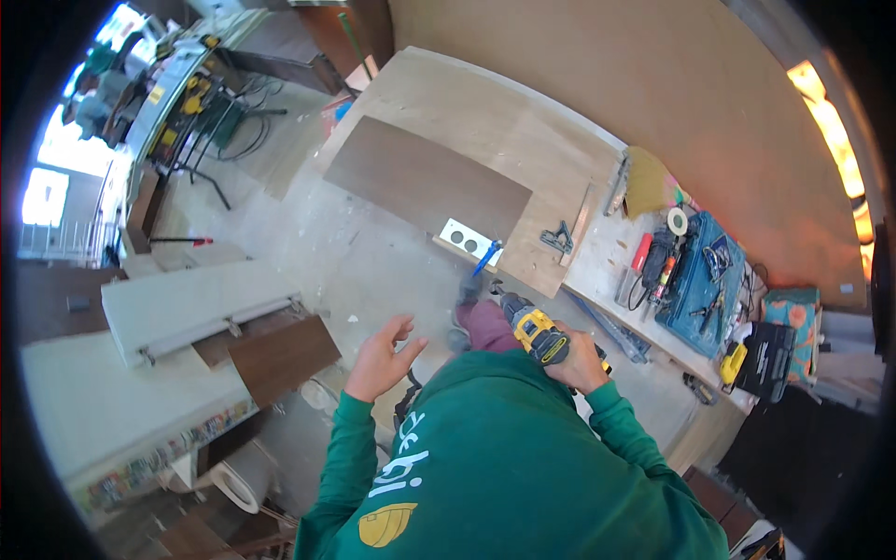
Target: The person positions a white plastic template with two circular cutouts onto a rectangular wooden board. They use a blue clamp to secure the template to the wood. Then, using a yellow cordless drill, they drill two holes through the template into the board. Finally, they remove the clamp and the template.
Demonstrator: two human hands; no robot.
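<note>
My right hand (581,361) is wrapped around a yellow and black cordless drill (539,336). The drill's front end points away from me, toward the near edge of the workbench, and looks apart from the board. My left hand (381,359) is empty, its fingers spread in front of my body. On the bench lies a flat brown board (420,177). At its near right corner sits a white plate with two dark round holes (457,231). A blue clamp (487,259) is at the plate's right end.
A dark hand clamp (557,238) lies right of the board. Further right are a red-handled tool (641,252), a tape roll (677,221) and a blue tool case (681,303). White panels (187,313) and a brown panel (285,359) stand at left. Another person (103,98) is far left.
</note>
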